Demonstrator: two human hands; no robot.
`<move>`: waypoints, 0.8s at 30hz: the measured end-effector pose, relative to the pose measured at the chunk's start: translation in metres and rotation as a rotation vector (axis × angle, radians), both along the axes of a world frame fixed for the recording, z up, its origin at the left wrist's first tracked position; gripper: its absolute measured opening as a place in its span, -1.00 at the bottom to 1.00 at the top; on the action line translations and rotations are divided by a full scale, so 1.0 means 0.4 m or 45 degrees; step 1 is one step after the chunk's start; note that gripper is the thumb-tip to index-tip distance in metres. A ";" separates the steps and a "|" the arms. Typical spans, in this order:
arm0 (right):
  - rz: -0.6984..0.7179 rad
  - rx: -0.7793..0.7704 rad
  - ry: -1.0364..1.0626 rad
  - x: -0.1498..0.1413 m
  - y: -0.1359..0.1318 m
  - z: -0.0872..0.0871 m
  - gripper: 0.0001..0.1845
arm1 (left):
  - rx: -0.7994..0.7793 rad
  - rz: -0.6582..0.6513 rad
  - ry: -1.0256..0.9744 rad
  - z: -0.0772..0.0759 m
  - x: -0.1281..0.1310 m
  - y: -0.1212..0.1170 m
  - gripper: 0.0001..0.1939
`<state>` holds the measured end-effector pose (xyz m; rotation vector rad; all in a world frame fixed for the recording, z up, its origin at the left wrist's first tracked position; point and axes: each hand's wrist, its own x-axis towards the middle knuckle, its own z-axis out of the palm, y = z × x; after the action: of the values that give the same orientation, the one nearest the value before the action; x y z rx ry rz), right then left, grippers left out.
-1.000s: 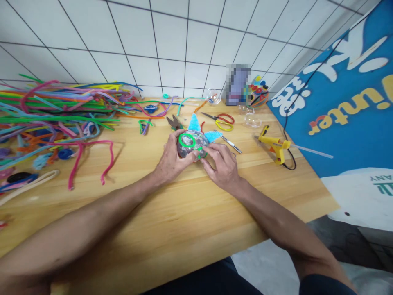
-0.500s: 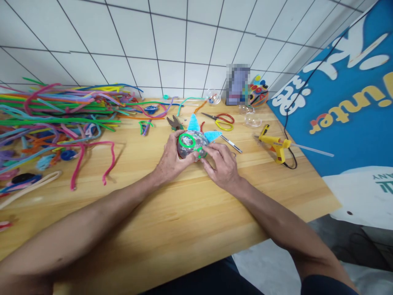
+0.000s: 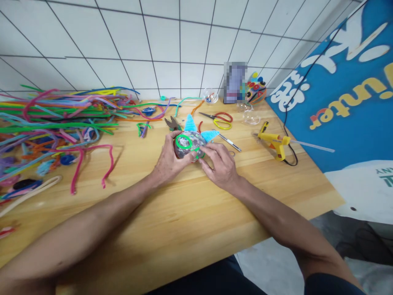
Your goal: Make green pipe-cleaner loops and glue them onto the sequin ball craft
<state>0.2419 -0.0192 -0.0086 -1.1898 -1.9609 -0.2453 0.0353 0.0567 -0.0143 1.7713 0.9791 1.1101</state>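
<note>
A rounded grey mottled craft ball (image 3: pixel 193 141) with a green ring (image 3: pixel 184 142) on its face and two blue pointed ears (image 3: pixel 190 123) is between my hands over the table. My left hand (image 3: pixel 170 157) wraps round its left side, thumb along the front. My right hand (image 3: pixel 220 164) pinches at its lower right, fingertips by a small green piece (image 3: pixel 197 154) on the surface. Whether the right fingers hold that piece or only press it is hard to see. Behind the ball lie pliers (image 3: pixel 172 123), partly hidden, and scissors (image 3: pixel 221 119) with red and yellow handles.
Pipe cleaners (image 3: pixel 61 110) in many colours are heaped at the left. A yellow glue gun (image 3: pixel 276 141) with a cord lies at the right. A pen (image 3: pixel 230 142), clear plastic domes (image 3: pixel 251 117) and a blurred-out upright device (image 3: pixel 233 84) stand or lie toward the tiled wall (image 3: pixel 162 41).
The view has shifted slightly, so everything sits a little differently in frame. Both hands keep nearly the same grip on the craft ball.
</note>
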 end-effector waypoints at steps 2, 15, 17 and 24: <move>0.010 0.031 0.000 -0.002 0.001 0.000 -0.57 | -0.007 0.005 0.000 0.005 0.001 -0.001 -0.20; -0.019 -0.105 0.466 0.002 0.001 0.016 -0.88 | -0.117 -0.031 -0.054 0.007 0.000 -0.004 -0.19; -0.024 -0.112 0.456 0.000 0.001 0.013 -0.87 | -0.098 -0.024 -0.063 0.004 -0.001 -0.004 -0.21; 0.027 0.016 0.256 -0.018 0.006 0.006 -0.75 | -0.112 0.024 -0.194 -0.009 0.000 0.000 -0.26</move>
<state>0.2349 -0.0170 -0.0061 -1.1394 -1.7936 -0.1217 0.0352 0.0568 -0.0177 1.5861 0.9398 1.1774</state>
